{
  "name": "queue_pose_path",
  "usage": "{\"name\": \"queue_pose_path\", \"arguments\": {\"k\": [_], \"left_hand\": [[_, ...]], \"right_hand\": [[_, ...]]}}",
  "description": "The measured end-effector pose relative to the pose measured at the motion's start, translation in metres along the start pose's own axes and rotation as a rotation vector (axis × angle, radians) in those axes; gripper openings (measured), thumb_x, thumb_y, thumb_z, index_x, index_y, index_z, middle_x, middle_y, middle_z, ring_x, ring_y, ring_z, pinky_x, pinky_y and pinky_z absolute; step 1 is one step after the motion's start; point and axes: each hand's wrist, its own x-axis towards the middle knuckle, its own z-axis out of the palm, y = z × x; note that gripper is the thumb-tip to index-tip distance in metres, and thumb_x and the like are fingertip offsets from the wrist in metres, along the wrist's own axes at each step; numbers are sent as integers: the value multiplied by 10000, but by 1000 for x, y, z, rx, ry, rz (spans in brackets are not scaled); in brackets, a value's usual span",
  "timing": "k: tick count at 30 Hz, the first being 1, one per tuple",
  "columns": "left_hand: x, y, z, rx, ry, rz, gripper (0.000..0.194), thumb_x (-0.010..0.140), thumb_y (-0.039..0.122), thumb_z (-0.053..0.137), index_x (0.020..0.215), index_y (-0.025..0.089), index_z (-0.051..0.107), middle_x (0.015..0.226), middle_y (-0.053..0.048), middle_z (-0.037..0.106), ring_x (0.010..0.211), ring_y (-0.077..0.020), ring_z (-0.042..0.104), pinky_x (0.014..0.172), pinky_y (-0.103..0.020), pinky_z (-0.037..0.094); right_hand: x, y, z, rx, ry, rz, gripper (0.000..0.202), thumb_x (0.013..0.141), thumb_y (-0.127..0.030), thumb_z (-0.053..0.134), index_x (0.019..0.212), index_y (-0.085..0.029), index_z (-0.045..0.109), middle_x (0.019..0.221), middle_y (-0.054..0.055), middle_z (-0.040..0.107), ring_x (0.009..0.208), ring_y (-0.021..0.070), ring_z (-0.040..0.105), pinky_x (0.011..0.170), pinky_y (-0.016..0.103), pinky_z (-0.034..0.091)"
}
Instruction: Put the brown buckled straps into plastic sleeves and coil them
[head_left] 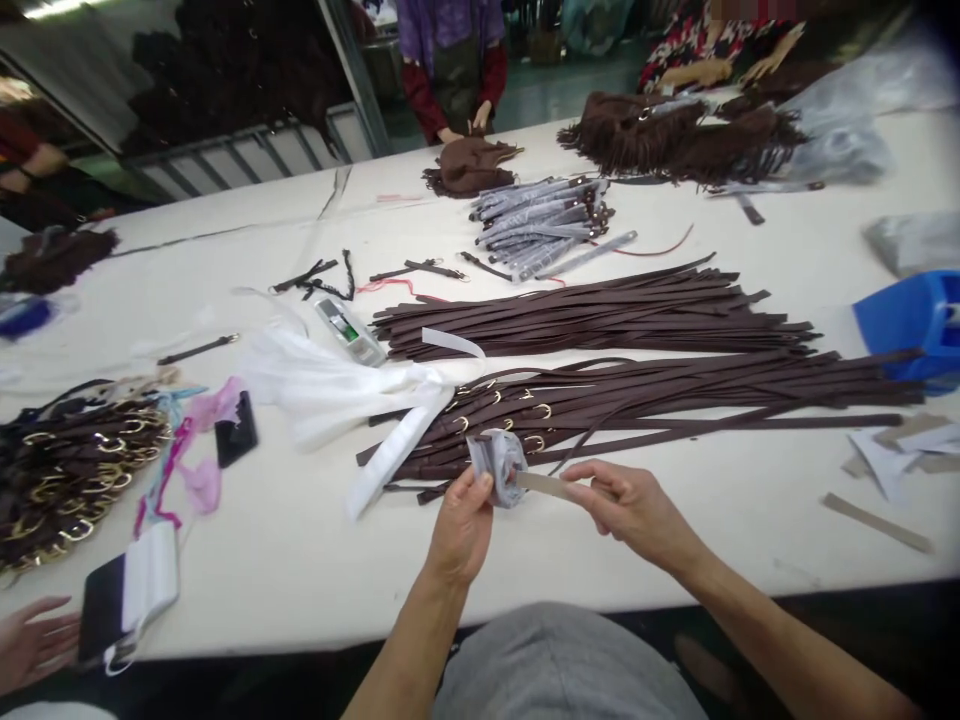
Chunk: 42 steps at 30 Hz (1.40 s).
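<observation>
My left hand (459,530) grips a small roll of clear plastic film (506,465) just above the table's near side. A flat grey-brown strip (544,485) runs from the roll's centre to my right hand (630,505), which pinches its other end between thumb and fingers. Just beyond the roll lies a pile of long dark brown straps (675,395), with several gold D-rings (497,397) at its left end. A second stack of brown straps (585,315) lies farther back. White sheet material (322,375) spreads over the table to the left.
Plastic-wrapped straps (540,220) lie at the back. A blue plastic object (911,325) and paper scraps (892,450) sit right. Ringed straps (67,480), a dark phone (236,430) and another person's hand (41,635) are left. A co-worker (454,70) stands across the table.
</observation>
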Motion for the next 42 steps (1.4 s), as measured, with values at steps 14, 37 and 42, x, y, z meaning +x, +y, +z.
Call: {"name": "queue_pose_path", "arguments": {"k": [14, 37, 42], "left_hand": [[-25, 19, -46, 766, -96, 219, 291, 817, 284, 539, 1084, 203, 620, 1097, -55, 581, 1037, -228, 493, 924, -312, 338], [-33, -22, -156, 1596, 190, 417, 243, 804, 206, 526, 1039, 186, 583, 1066, -68, 595, 952, -252, 457, 808, -406, 393], [-30, -33, -151, 1642, 181, 399, 228, 792, 135, 494, 998, 171, 584, 1018, -70, 593, 928, -247, 460, 810, -396, 435]], "right_hand": [[11, 10, 87, 176, -67, 64, 277, 803, -438, 489, 884, -198, 602, 515, -33, 543, 441, 111, 497, 445, 223, 426], [35, 65, 187, -192, -348, -618, 425, 776, -65, 423, 1180, -176, 495, 1045, 67, 636, 917, 164, 613, 783, 283, 513], [46, 74, 191, -358, -277, -786, 265, 879, -149, 403, 1038, -177, 613, 899, 94, 666, 846, 193, 618, 765, 343, 516]]}}
